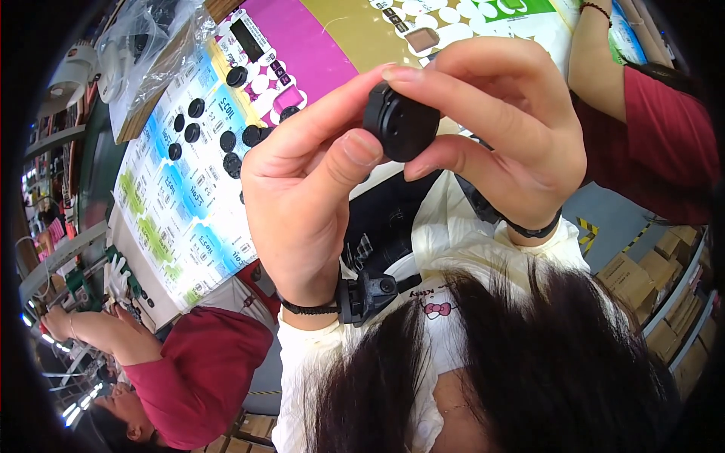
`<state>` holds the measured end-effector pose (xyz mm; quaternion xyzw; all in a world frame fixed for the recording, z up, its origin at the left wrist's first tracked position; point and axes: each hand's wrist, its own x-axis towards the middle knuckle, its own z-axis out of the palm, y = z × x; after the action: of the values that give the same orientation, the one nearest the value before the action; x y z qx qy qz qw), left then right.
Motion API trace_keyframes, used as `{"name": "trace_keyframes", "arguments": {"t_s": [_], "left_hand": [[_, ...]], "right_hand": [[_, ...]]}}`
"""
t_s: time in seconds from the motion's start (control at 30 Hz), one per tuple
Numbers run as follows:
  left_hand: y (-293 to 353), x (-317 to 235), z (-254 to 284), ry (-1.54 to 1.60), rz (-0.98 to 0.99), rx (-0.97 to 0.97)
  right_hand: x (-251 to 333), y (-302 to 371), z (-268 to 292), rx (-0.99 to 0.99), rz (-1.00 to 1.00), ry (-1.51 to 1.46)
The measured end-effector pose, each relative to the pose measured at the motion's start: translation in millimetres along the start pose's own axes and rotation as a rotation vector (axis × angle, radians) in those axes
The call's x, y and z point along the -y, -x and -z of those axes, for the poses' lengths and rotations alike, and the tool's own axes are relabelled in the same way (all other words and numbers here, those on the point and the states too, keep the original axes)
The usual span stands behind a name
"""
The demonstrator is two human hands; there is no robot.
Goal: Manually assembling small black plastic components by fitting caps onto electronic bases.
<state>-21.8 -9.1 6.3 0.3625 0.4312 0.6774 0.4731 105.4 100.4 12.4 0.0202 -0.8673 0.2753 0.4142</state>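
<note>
A thick black round plastic piece (408, 124), something like a cap or knob, is held up in front of me between both hands. The thumb and index finger of my left hand (291, 185) pinch its left edge. From the other side, the fingertips and thumb of my right hand (521, 124) grip its top and lower right. Small holes show on the face turned toward me. Beyond my left hand, several small black round parts (228, 141) lie scattered on the printed sheets (177, 200) covering the table; my left hand hides some of them.
A clear plastic bag (151, 45) lies by a wooden edge (143, 113) at the far left. Co-workers in dark red shirts sit at the left (200, 374) and right (672, 136). Cardboard boxes (630, 279) fill shelves at the right. Machinery stands along the left side.
</note>
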Motion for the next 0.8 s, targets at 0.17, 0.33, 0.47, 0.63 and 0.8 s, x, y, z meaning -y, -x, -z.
{"name": "trace_keyframes", "arguments": {"t_s": [0.17, 0.33, 0.47, 0.63, 0.8], "left_hand": [[2, 2, -3, -0.016, -0.023, -0.064], [4, 4, -24, -0.314, -0.102, -0.312], [3, 17, -20, -0.609, -0.260, -0.425], [10, 25, -12, -0.731, -0.298, -0.435], [34, 35, 1, -0.825, -0.219, -0.485]], "right_hand": [[-1, 1, -4, -0.030, -0.017, -0.029], [-18, 11, -19, -0.118, 0.056, 0.062], [-17, 12, -28, -0.113, 0.026, 0.137], [0, 24, -45, -0.147, -0.640, -0.682], [7, 43, -76, -0.112, -0.859, -0.894]]}}
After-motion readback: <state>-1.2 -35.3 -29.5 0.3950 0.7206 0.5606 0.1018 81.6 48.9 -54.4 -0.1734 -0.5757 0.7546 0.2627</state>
